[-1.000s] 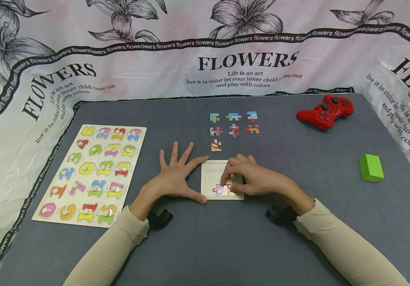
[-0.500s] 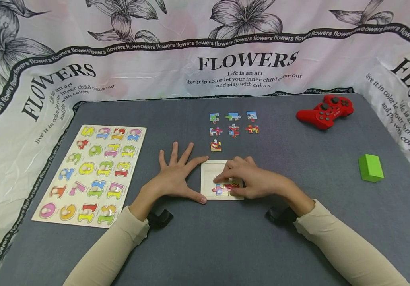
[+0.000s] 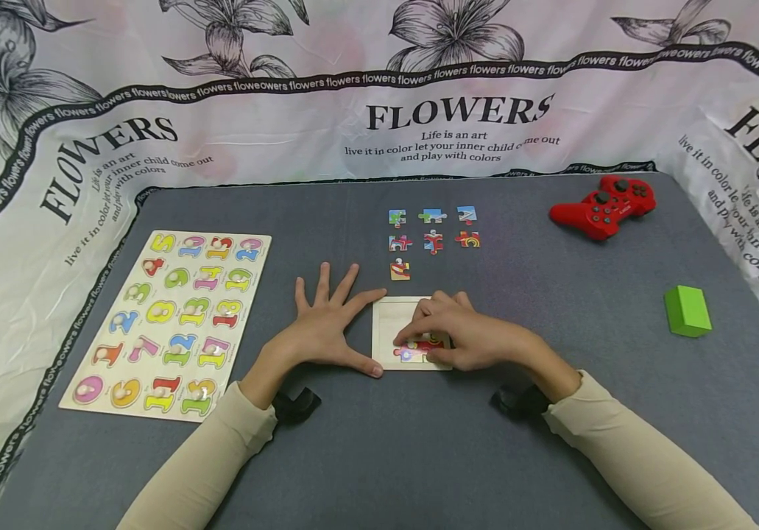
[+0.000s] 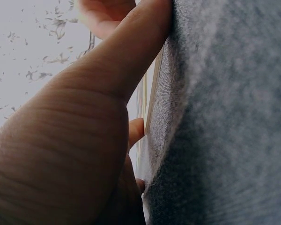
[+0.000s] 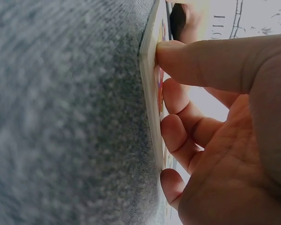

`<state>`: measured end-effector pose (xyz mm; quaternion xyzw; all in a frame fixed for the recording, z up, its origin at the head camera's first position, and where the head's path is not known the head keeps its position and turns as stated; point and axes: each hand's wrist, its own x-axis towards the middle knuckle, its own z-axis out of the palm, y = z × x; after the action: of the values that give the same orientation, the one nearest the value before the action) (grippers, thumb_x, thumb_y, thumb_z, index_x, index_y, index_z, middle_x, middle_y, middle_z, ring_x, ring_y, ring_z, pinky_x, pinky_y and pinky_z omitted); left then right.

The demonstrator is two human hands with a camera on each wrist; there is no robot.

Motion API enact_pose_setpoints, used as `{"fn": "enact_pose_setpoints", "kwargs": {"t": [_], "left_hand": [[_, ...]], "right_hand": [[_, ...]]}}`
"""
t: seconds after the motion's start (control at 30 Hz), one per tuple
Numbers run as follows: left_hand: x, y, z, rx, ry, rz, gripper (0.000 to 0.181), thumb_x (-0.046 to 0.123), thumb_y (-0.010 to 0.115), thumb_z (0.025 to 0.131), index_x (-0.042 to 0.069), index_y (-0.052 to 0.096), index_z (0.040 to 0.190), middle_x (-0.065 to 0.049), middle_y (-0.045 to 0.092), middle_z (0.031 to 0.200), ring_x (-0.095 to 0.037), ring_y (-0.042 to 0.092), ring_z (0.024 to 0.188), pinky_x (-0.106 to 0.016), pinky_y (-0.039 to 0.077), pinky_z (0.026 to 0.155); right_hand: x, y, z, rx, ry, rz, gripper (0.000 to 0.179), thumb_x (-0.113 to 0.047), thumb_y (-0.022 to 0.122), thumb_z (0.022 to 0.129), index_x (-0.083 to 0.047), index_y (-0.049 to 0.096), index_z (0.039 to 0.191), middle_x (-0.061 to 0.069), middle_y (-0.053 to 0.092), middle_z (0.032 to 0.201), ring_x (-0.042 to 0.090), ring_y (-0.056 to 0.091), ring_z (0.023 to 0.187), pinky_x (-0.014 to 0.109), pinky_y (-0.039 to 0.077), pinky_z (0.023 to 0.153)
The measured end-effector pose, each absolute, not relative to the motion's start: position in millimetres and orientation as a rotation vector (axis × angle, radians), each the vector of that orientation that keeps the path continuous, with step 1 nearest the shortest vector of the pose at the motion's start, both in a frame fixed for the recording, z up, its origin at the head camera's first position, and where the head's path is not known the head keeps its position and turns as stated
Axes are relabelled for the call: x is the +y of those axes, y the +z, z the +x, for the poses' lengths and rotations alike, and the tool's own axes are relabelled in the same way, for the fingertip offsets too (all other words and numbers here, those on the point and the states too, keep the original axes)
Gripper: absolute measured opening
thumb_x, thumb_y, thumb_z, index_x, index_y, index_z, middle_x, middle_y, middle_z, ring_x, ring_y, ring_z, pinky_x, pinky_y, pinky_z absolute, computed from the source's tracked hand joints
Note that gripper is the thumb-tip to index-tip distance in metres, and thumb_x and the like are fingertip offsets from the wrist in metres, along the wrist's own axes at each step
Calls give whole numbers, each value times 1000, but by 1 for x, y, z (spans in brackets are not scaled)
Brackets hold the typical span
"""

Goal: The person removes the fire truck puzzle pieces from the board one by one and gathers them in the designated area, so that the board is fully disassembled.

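Observation:
In the head view a small square wooden puzzle tray [image 3: 386, 313] lies on the grey cloth. Colourful jigsaw pieces [image 3: 412, 355] sit joined along its front edge, partly covered by my right hand [image 3: 468, 331]. That hand's curled thumb and index finger hold a jigsaw piece down in the tray; the right wrist view has the thumb on the printed surface beside the rim [image 5: 150, 70]. Spread wide, my left hand [image 3: 326, 327] rests on the cloth, its thumb and index fingertips against the tray's left side. From the left wrist, mostly that hand's thumb side [image 4: 98, 103] is visible.
Several loose jigsaw pieces [image 3: 433, 241] lie in rows behind the tray. A wooden number board [image 3: 177, 327] is at the left. Farther right are a red game controller [image 3: 603, 208] and a green block [image 3: 687, 311]. A flower-printed sheet [image 3: 326, 132] hangs behind.
My right index finger has shifted left across the jigsaw pieces, with the thumb moving slightly. My left hand has stayed at the tray's side.

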<state>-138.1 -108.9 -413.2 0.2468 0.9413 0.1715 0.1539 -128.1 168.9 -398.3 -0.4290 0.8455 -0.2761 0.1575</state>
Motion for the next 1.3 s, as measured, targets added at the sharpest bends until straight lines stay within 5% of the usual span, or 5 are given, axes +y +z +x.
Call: {"fn": "enact_pose_setpoints", "kwargs": {"t": [1.3], "left_hand": [[-109, -416, -139, 2713, 482, 712, 121, 78, 82, 60, 43, 26, 160, -6, -7, 174, -46, -23, 154, -79, -15, 111]], "right_hand": [[165, -399, -127, 2430, -820, -1178, 42, -15, 83, 82, -30, 71, 120, -9, 64, 103, 11, 47, 95, 36, 25, 81]]}}
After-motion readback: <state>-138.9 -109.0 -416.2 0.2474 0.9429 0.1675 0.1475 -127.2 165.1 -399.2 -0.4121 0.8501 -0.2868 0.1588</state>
